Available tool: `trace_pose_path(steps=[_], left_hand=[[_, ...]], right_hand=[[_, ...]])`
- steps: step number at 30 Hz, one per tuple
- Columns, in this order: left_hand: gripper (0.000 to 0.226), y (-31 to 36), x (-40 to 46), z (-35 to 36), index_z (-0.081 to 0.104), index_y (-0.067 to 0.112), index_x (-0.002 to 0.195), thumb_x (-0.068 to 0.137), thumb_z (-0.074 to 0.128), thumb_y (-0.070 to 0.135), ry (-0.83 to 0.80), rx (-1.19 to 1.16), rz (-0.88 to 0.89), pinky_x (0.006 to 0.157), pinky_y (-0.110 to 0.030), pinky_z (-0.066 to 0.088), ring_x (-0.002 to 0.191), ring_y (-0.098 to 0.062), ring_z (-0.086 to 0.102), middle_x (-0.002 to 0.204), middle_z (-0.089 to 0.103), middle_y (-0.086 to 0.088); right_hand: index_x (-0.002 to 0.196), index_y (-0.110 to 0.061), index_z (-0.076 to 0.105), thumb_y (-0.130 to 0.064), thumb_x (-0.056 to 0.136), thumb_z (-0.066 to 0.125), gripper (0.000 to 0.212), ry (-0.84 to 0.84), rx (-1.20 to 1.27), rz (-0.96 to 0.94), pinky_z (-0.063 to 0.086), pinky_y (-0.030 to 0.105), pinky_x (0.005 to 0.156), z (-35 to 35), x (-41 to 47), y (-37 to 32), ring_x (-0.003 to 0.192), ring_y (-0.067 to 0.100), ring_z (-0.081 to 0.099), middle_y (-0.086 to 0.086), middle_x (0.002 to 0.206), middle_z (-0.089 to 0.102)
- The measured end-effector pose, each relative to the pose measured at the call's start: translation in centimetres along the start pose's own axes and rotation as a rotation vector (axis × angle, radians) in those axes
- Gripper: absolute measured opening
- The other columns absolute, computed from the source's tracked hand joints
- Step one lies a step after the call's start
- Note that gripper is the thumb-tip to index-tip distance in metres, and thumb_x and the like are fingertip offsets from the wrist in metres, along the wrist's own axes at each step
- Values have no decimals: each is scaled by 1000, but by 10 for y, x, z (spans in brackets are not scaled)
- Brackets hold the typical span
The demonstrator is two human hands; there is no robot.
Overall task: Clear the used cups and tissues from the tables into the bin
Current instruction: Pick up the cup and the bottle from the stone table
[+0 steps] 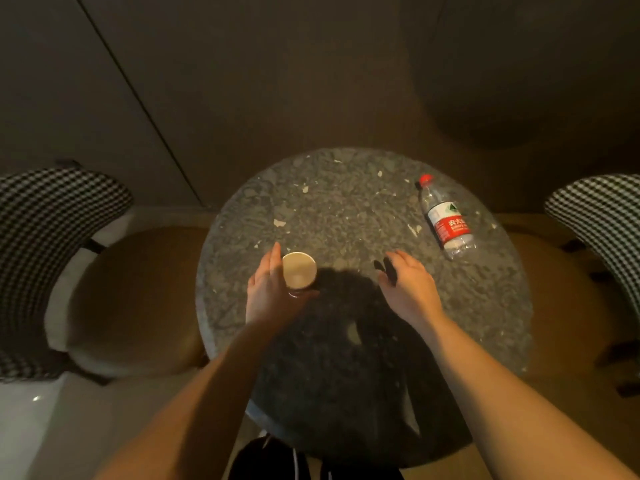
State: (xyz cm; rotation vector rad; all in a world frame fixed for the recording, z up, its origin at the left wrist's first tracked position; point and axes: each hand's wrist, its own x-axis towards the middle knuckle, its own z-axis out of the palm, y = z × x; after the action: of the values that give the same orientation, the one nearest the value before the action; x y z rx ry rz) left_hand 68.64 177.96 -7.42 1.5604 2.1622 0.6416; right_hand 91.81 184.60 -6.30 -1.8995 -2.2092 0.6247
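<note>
A white paper cup (299,270) stands upright on the round stone table (346,209), left of centre. My left hand (270,289) wraps around the cup's left and near side, thumb curled under its near edge. My right hand (405,278) hovers over the table to the right of the cup, fingers loosely curled downward and holding nothing. No tissue or bin is in view.
A clear plastic water bottle (446,220) with a red cap and label lies on its side at the table's right. Houndstooth-backed chairs stand at the left (52,237) and right (602,220). A dark wall is behind the table.
</note>
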Motion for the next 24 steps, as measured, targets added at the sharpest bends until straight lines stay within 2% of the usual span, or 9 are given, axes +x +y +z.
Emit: trace_pose_path(steps=[3,6,10,13,15,18,21,24], left_hand=[[122,7,9,18,15,9,149,56,87,44,43,-77,-48,106,-44,30,135,-29,32,148,32,-15],[105,9,21,30,32,-3,141,60,88,31,77,-129,-71,104,-36,33,128,-33,41,138,43,-21],[79,28,36,38,50,-1,125,60,88,23,138,-161,-10,91,-30,39,110,-33,52,119,54,-19],[80,52,51,44,50,2,125,59,88,26,141,-183,44,89,-29,39,109,-30,52,119,54,-16],[82,62,61,49,50,4,126,58,89,29,143,-180,65,89,-27,39,110,-26,52,121,54,-13],[82,71,72,57,51,7,125,56,89,32,142,-171,60,86,-23,36,108,-24,53,120,54,-11],[80,74,79,67,52,7,122,56,89,33,120,-150,67,84,-22,34,105,-26,53,116,55,-11],[80,78,83,73,50,10,123,57,88,35,99,-151,36,84,-20,33,106,-22,50,117,52,-9]], right_hand=[[134,-13,50,-36,92,53,48,12,-17,-44,37,39,107,-2,10,17,129,27,45,9,140,50],[131,-14,51,-37,91,55,47,16,-10,-57,39,38,105,-3,17,33,126,27,47,8,135,53],[137,-11,44,-42,87,59,60,107,-27,-17,35,41,108,-14,43,58,132,30,39,13,144,42],[144,-10,32,-49,84,62,77,165,-9,102,28,44,113,-30,76,84,139,33,28,17,151,31],[148,-9,25,-52,84,61,85,150,-26,170,22,45,117,-35,100,100,142,33,21,17,155,24],[149,-11,18,-54,81,64,93,124,-37,228,21,45,116,-35,132,118,144,33,18,15,156,21],[145,-9,25,-51,77,70,91,105,-3,332,36,46,107,-30,149,129,134,36,36,17,147,36],[131,-7,41,-47,77,72,74,118,5,423,48,44,90,-24,150,132,116,35,53,17,127,55]])
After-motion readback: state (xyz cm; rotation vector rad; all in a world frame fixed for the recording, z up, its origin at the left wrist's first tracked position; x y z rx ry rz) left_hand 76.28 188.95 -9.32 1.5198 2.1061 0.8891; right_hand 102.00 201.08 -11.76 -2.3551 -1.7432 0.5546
